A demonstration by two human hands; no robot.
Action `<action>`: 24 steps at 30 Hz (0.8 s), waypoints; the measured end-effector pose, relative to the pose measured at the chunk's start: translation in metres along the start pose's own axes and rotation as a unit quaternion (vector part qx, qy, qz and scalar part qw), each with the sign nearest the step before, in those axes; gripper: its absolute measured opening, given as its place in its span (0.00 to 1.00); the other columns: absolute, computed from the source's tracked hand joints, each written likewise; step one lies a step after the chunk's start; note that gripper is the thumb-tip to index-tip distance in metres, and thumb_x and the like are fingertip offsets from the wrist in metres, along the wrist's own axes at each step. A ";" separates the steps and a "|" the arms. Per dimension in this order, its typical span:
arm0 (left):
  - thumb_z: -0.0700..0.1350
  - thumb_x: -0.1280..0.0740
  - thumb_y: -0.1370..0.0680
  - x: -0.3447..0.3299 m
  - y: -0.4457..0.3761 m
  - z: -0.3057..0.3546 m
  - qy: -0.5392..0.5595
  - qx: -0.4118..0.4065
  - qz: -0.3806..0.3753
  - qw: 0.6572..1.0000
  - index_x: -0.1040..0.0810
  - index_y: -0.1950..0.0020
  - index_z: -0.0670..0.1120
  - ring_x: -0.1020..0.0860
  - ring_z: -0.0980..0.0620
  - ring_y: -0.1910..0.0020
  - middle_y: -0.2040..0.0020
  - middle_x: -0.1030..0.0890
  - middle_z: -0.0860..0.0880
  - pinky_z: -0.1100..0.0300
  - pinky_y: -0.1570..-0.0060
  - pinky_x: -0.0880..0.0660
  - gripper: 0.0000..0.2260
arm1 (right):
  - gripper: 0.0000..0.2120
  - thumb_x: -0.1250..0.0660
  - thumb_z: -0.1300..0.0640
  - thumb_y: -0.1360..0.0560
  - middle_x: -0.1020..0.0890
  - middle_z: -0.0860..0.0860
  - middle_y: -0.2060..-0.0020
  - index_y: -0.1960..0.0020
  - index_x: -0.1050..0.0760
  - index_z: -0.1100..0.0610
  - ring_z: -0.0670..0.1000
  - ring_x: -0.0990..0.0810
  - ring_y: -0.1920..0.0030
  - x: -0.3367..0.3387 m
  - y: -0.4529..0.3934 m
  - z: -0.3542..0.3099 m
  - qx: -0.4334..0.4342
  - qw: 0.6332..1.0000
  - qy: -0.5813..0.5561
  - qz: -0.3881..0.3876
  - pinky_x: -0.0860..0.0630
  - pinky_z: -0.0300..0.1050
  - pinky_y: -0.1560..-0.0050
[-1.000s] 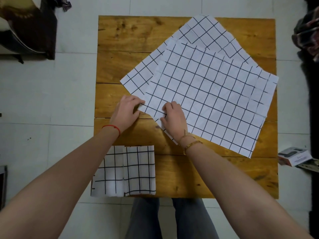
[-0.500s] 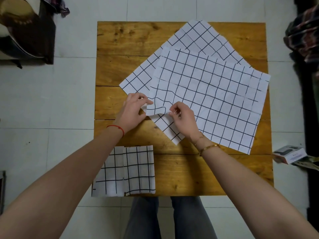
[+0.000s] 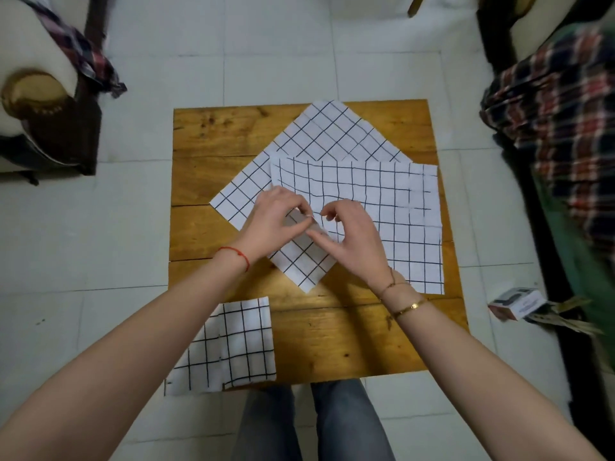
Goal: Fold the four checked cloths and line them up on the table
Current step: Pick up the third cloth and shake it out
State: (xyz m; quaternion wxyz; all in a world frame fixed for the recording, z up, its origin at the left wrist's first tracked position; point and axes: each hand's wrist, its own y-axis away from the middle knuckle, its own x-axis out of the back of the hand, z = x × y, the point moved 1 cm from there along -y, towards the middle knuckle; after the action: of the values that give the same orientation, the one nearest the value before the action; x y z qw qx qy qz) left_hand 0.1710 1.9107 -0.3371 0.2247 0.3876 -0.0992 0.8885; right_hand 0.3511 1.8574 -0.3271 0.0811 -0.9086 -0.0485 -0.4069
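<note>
A folded checked cloth (image 3: pixel 233 344) lies on the near-left corner of the wooden table (image 3: pixel 349 344) and hangs a little over its edge. In the middle, an unfolded checked cloth (image 3: pixel 382 201) sits square to the table. Beneath it lies another checked cloth (image 3: pixel 326 134), turned like a diamond, with corners sticking out at the far, left and near sides. My left hand (image 3: pixel 273 221) and my right hand (image 3: pixel 349 237) are close together at the top cloth's near-left part. Both pinch its raised edge. The cloth ripples near my fingers.
A dark armchair (image 3: pixel 50 104) stands to the far left on the white tiled floor. Furniture draped with plaid fabric (image 3: pixel 559 104) runs along the right side. A small box (image 3: pixel 515 302) lies on the floor beside the table's right edge. My legs (image 3: pixel 309 424) are at its near edge.
The top cloth has turned from slanted to square with the table. Both hands have moved closer together and lifted its edge. The view has pulled back.
</note>
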 end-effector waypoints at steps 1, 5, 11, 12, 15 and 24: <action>0.56 0.35 0.26 0.002 -0.003 0.010 0.000 -0.009 -0.001 1.000 0.21 0.55 0.55 0.27 0.57 0.54 0.60 0.23 0.62 0.48 0.46 0.29 0.07 | 0.14 0.32 0.45 0.24 0.23 0.48 0.58 0.49 0.25 0.57 0.46 0.28 0.55 0.008 0.000 -0.003 0.014 1.000 0.010 0.008 0.33 0.37 0.54; 0.58 0.34 0.26 0.011 -0.012 0.041 0.007 -0.022 -0.005 1.000 0.22 0.56 0.57 0.24 0.59 0.56 0.60 0.21 0.61 0.48 0.46 0.28 0.06 | 0.07 0.35 0.53 0.21 0.25 0.46 0.62 0.53 0.25 0.57 0.47 0.30 0.60 0.043 0.003 -0.011 0.025 0.999 0.027 0.028 0.32 0.41 0.58; 0.52 0.29 0.27 0.026 -0.013 0.075 -0.035 -0.011 0.004 0.999 0.21 0.54 0.51 0.24 0.53 0.55 0.58 0.21 0.58 0.47 0.47 0.27 0.06 | 0.05 0.36 0.55 0.21 0.24 0.46 0.61 0.53 0.25 0.56 0.45 0.28 0.60 0.105 0.001 -0.017 0.019 0.999 -0.011 0.032 0.31 0.38 0.59; 0.51 0.29 0.26 0.030 -0.013 0.080 -0.040 -0.005 0.009 0.999 0.20 0.53 0.50 0.24 0.52 0.55 0.58 0.20 0.56 0.47 0.48 0.27 0.07 | 0.04 0.35 0.55 0.21 0.23 0.46 0.61 0.53 0.25 0.55 0.45 0.27 0.60 0.117 -0.001 -0.019 0.018 0.999 -0.017 0.038 0.31 0.38 0.59; 0.51 0.29 0.26 0.046 -0.015 0.094 -0.050 0.014 0.029 0.998 0.20 0.54 0.49 0.24 0.53 0.56 0.58 0.18 0.55 0.49 0.48 0.27 0.06 | 0.04 0.33 0.57 0.22 0.22 0.46 0.62 0.56 0.24 0.55 0.46 0.25 0.61 0.156 -0.006 -0.022 0.016 0.996 -0.045 0.076 0.30 0.36 0.59; 0.49 0.29 0.25 0.110 -0.018 0.135 -0.103 0.027 0.097 0.990 0.20 0.53 0.47 0.21 0.46 0.55 0.58 0.18 0.51 0.51 0.49 0.27 0.07 | 0.05 0.32 0.56 0.24 0.21 0.44 0.63 0.56 0.24 0.57 0.39 0.25 0.62 0.242 -0.019 -0.009 -0.013 0.981 -0.081 0.178 0.30 0.33 0.59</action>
State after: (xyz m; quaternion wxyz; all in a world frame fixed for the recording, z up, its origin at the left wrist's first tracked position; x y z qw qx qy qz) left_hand 0.2005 1.9144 -0.1640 0.1156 0.4711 -0.1353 0.8640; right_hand 0.5024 1.8798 -0.1380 0.1361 -0.9336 0.1132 -0.3115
